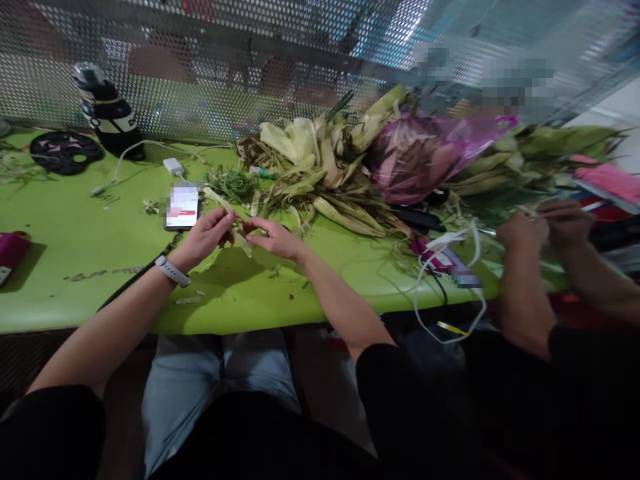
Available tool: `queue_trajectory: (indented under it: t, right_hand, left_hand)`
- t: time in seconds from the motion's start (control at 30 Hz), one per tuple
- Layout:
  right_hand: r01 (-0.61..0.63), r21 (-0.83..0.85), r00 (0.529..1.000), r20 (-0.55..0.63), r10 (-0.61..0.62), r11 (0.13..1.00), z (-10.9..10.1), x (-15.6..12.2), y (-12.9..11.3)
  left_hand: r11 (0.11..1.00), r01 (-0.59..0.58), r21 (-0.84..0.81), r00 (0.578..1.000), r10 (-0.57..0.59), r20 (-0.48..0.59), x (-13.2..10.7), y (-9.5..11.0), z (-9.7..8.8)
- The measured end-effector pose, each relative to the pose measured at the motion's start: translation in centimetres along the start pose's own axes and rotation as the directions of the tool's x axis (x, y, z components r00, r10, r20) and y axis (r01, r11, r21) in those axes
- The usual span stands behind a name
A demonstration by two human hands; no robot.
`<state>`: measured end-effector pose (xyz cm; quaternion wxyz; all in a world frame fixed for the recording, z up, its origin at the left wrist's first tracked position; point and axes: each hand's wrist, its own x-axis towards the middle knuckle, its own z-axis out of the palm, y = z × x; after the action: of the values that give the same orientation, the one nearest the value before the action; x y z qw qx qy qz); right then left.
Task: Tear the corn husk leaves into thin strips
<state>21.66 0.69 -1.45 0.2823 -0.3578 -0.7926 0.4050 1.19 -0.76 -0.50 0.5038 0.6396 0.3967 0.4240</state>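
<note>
Above the green table [125,267], my left hand [210,232], with a pale band on its wrist, pinches a piece of corn husk [243,245]. My right hand [273,239] meets it from the right, its fingers closed around the same husk. Something small and dark shows at the right fingertips, too small to name. A pale husk strip [216,198] juts up behind the left fingers. Just beyond my hands lie a bundle of thin green strands [230,184] and a heap of dried corn husks [320,167]. A lit phone [182,207] lies left of my left hand.
A dark bottle [110,113], a black round object [65,152] and a white charger [173,167] are at the back left. Purple bag [415,160] sits among husks. Right: white cable [475,243], a co-worker's hands [525,227]. Perforated metal panel [200,73] stands behind.
</note>
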Motion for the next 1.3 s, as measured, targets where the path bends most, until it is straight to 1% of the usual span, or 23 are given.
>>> queue_trajectory:
  t: [0.13, 0.27, 0.37, 0.5, 0.57, 0.63, 0.77, 0.87, 0.9, 0.97, 1.03, 1.07, 1.1, 1.23, 1.3]
  right_hand:
    - [0.063, -0.023, 0.997, -0.034, -0.063, 0.998, 0.0, 0.2, 0.7]
    - [0.116, -0.071, 0.982, -0.14, -0.126, 0.991, -0.1, 0.3, 1.1]
    - [0.151, -0.201, 0.953, -0.23, -0.196, 0.968, 0.0, 0.4, 1.2]
    - [0.193, -0.414, 0.908, -0.268, -0.321, 0.89, 0.5, 0.6, 1.5]
    - [0.182, -0.46, 0.893, -0.292, -0.341, 0.869, 0.7, 0.6, 1.6]
    - [0.151, -0.472, 0.879, -0.337, -0.336, 0.869, 0.8, 0.5, 1.4]
    - [0.095, -0.442, 0.857, -0.42, -0.299, 0.892, 0.9, 0.3, 1.0]
    - [0.075, -0.424, 0.843, -0.457, -0.285, 0.902, 0.9, 0.3, 1.0]
    - [0.083, -0.427, 0.833, -0.466, -0.298, 0.9, 0.9, 0.3, 0.9]
    - [0.112, -0.452, 0.797, -0.491, -0.351, 0.885, 0.9, 0.2, 0.9]
    - [0.126, -0.497, 0.758, -0.51, -0.407, 0.858, 0.9, 0.0, 0.7]
    - [0.126, -0.523, 0.75, -0.506, -0.426, 0.843, 0.9, -0.1, 0.6]
    - [0.124, -0.548, 0.754, -0.489, -0.438, 0.827, 0.9, -0.2, 0.6]
    - [0.125, -0.636, 0.813, -0.375, -0.446, 0.762, 1.1, -0.4, 0.6]
    - [0.117, -0.667, 0.822, -0.351, -0.449, 0.736, 1.2, -0.3, 0.6]
  left_hand:
    - [0.999, 0.036, -0.013, 0.999, -0.036, 0.036, -0.2, 0.4, -0.1]
    - [0.999, 0.022, -0.027, 0.996, -0.02, 0.087, -0.1, 0.2, -0.3]
    - [1.0, 0.002, -0.001, 0.999, -0.002, 0.054, 0.0, -0.2, -0.3]
    - [0.999, 0.009, 0.051, 1.0, -0.009, 0.015, 0.2, -0.7, -0.3]
    - [0.997, 0.023, 0.068, 1.0, -0.023, 0.006, 0.2, -0.8, -0.3]
    - [0.995, 0.035, 0.091, 0.999, -0.036, 0.002, 0.2, -0.7, -0.3]
    - [0.988, 0.064, 0.139, 0.997, -0.069, 0.032, 0.1, -0.4, -0.2]
    - [0.992, 0.068, 0.106, 0.996, -0.074, 0.056, 0.1, -0.3, -0.1]
    - [0.995, 0.067, 0.073, 0.996, -0.071, 0.053, 0.1, -0.4, -0.1]
    - [0.998, 0.069, 0.002, 0.997, -0.069, 0.034, 0.1, -0.5, 0.0]
    - [0.996, 0.087, -0.031, 0.996, -0.087, 0.016, 0.2, -0.7, 0.0]
    - [0.994, 0.104, -0.034, 0.995, -0.104, 0.009, 0.3, -0.8, 0.0]
    - [0.992, 0.122, -0.039, 0.993, -0.122, 0.001, 0.3, -0.8, -0.1]
    - [0.981, 0.147, -0.13, 0.987, -0.153, -0.04, 0.4, -1.0, -0.2]
    - [0.978, 0.135, -0.158, 0.989, -0.142, -0.035, 0.4, -1.0, -0.2]
